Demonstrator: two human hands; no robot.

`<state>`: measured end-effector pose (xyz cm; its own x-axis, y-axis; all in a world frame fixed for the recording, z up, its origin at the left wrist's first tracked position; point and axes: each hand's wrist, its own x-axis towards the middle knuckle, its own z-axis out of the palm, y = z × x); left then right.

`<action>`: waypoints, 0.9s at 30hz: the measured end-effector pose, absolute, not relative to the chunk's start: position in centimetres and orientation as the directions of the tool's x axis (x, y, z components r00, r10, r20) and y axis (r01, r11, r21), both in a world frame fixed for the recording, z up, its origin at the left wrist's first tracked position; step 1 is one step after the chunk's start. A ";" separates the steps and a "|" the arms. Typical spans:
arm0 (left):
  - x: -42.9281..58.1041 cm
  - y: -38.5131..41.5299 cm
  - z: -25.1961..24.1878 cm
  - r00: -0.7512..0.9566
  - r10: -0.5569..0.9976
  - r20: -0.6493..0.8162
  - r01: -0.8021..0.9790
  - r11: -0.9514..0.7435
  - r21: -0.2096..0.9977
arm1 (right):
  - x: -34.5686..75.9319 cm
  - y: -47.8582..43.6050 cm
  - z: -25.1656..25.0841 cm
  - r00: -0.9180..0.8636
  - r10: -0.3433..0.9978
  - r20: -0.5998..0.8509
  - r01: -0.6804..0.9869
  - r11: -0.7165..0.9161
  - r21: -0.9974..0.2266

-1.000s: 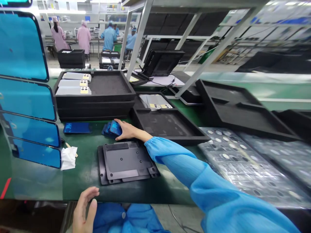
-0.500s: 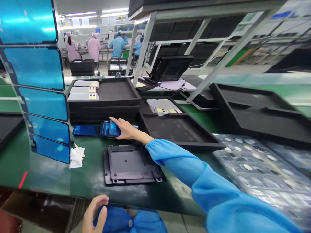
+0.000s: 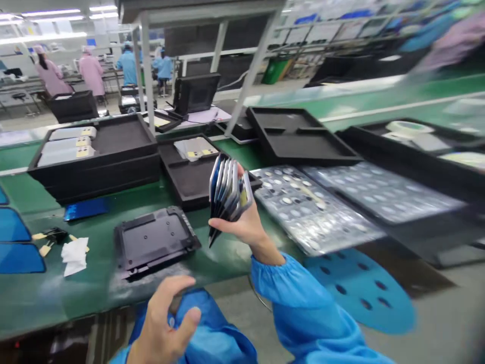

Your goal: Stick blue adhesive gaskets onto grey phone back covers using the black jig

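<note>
My right hand (image 3: pixel 247 225) is raised above the green bench edge, closed round a fanned stack of thin phone-shaped panels (image 3: pixel 226 194) held upright. My left hand (image 3: pixel 163 317) hovers low near my lap, holding nothing, its fingers loosely curled and apart. A flat black fixture plate (image 3: pixel 153 239) lies on the green mat (image 3: pixel 113 210) just left of the stack. One blue panel (image 3: pixel 86 208) lies on the mat further left.
Stacked black trays (image 3: pixel 125 164) with white phone backs stand behind. A black tray (image 3: pixel 189 179) holds more backs. Clear blister trays (image 3: pixel 314 212) lie right. A white wipe (image 3: pixel 75 253), small sticks (image 3: pixel 45 241), blue films (image 3: pixel 17 242) lie left. People work far back.
My right hand has picked the stack of panels up off the mat and drawn it back toward me, fanned upright. The view has swung to the right.
</note>
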<state>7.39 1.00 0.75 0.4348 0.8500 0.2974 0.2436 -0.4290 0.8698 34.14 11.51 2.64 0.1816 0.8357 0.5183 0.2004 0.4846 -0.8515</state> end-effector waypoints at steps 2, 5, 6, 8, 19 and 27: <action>10.2 2.6 0.6 0.431 0.792 0.433 0.130 -0.529 0.839 | 34.9 8.4 0.7 0.244 0.844 0.478 0.173 0.447 -0.878; 14.5 5.2 0.5 0.412 0.702 0.581 -0.095 -0.601 0.793 | 35.3 5.5 -1.9 0.277 0.858 0.433 0.136 0.411 -0.902; 15.8 6.1 0.8 0.438 0.684 0.584 -0.129 -0.595 0.793 | 35.3 4.8 -2.5 0.279 0.864 0.420 0.123 0.401 -0.908; 17.9 7.7 1.8 0.511 0.656 0.555 -0.150 -0.568 0.809 | 35.1 3.8 -3.3 0.270 0.873 0.406 0.096 0.395 -0.914; 21.2 9.4 3.6 0.693 0.618 0.370 -0.096 -0.429 0.898 | 35.6 5.7 -3.9 0.088 0.885 0.458 -0.027 0.462 -0.887; 22.2 10.7 -1.0 0.566 0.663 0.490 -0.112 -0.527 0.843 | 36.8 6.2 -6.2 -0.032 0.933 0.358 -0.090 0.354 -0.931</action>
<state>22.23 10.67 -1.02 0.5660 0.6633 0.4896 -0.1117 -0.5267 0.8427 36.82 6.16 -6.20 -0.0317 0.9334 0.3575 -0.0904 0.3536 -0.9310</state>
